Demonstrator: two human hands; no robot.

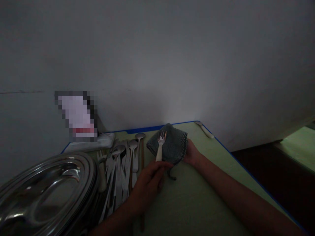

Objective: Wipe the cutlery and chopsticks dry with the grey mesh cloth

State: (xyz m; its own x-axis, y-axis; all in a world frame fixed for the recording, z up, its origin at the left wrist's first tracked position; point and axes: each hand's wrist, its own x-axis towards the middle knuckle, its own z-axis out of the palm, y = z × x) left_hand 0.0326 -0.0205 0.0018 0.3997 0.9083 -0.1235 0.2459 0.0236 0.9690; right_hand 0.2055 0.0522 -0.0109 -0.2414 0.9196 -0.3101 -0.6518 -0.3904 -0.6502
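Two bare hands are at work above a pale green bench [187, 203] edged with blue trim, set against a plain grey wall [172, 65]. The left hand [150, 182] is closed on the cream-coloured, smooth handle of a short fork with a shiny metal head [159, 151]. The fork stands tilted upward, its tines in front of a dark grey, soft-looking square cloth with a black-and-white speckled border [174, 141]. The right hand [192, 153] supports the cloth at its right side; its fingers pass behind the fabric, so how tightly they are closed cannot be told. The hands are apart, with the cloth between them.

To the left lies a crowded bundle of metal spoons and other long-handled cutlery [119, 173], partly covered by the left forearm. A slim brown stick [142, 200], apparently wooden, runs alongside. A pale-handled fork [101, 177] lies between the bundle and a stack of polished, oval metal trays with recessed compartments [57, 193]. Behind these, a whitish, low rectangular box [104, 141] sits just beside a pixelated upright panel [78, 113]. Another cream-handled utensil [206, 131] rests at the far right corner, well apart from the bundle.
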